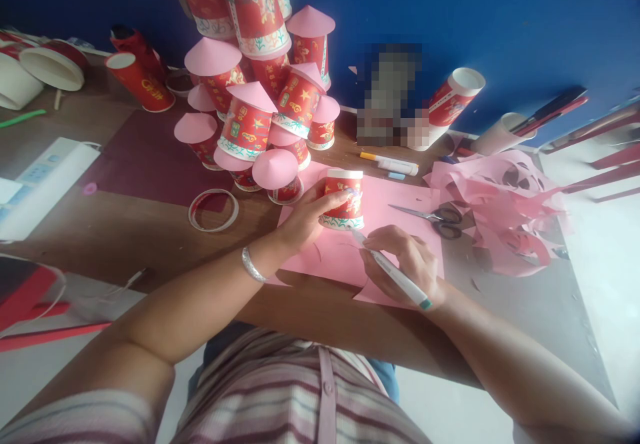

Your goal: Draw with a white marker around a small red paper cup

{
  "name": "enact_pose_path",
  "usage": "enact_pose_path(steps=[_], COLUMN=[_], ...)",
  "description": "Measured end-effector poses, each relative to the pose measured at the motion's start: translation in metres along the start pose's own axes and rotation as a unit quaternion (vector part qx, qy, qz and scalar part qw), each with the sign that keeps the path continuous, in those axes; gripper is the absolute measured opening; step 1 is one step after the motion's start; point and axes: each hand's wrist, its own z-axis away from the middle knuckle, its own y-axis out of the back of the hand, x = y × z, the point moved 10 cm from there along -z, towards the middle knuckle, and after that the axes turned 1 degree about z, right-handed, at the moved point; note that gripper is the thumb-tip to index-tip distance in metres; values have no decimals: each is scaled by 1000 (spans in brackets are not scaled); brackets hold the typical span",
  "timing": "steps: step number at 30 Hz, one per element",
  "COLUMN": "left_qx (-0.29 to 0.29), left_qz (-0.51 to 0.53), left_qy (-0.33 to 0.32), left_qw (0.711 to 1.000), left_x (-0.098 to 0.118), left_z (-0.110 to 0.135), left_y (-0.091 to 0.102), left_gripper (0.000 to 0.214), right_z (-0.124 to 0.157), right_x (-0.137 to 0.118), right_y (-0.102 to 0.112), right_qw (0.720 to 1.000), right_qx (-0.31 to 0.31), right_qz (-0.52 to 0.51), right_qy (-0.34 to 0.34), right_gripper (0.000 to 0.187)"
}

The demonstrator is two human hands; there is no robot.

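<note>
My left hand (310, 212) is wrapped round a red paper cup (342, 197) that has a white rim on top and a teal pattern at its lower edge. In my right hand (400, 261) is a white marker pen (395, 276) with a green end, its tip close to the cup's bottom edge. I cannot tell whether the tip touches the cup. Under both lies a sheet of pink paper (320, 257). To the right of the cup rest scissors (435, 219) with dark handles, blades pointing left. Behind the cup lie a white pen (397, 166) and its pale blue cap (395, 177).
Several red cups with pink cone tops (250, 124) are stacked behind my left hand. Pink paper scraps (510, 211) heap up at the right. A tape roll (213, 210) lies left of the sheet. A pen cup (503, 134) and a power strip (45, 184) stand farther out.
</note>
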Motion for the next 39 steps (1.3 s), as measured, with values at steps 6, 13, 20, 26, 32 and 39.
enact_pose_path(steps=[6, 13, 20, 26, 32, 39], left_qx=[10, 8, 11, 7, -2, 4], left_qz=[-2, 9, -4, -2, 12, 8], left_qy=[0, -4, -13, -16, -9, 1], left_qw=[1000, 1000, 1000, 1000, 1000, 1000], left_x=[2, 5, 5, 3, 2, 2], left_z=[1, 1, 1, 0, 0, 0], left_y=[0, -2, 0, 1, -1, -1], left_gripper=[36, 33, 36, 38, 37, 37], right_z=[-1, 1, 0, -1, -2, -2], right_x=[0, 2, 2, 2, 0, 0], right_y=[-1, 0, 0, 2, 1, 0], right_qw=[1000, 1000, 1000, 999, 999, 1000], right_qx=[-3, 4, 7, 4, 3, -8], right_qz=[4, 7, 10, 34, 38, 9], right_qy=[0, -3, 4, -7, -6, -11], right_gripper=[21, 22, 24, 24, 22, 22])
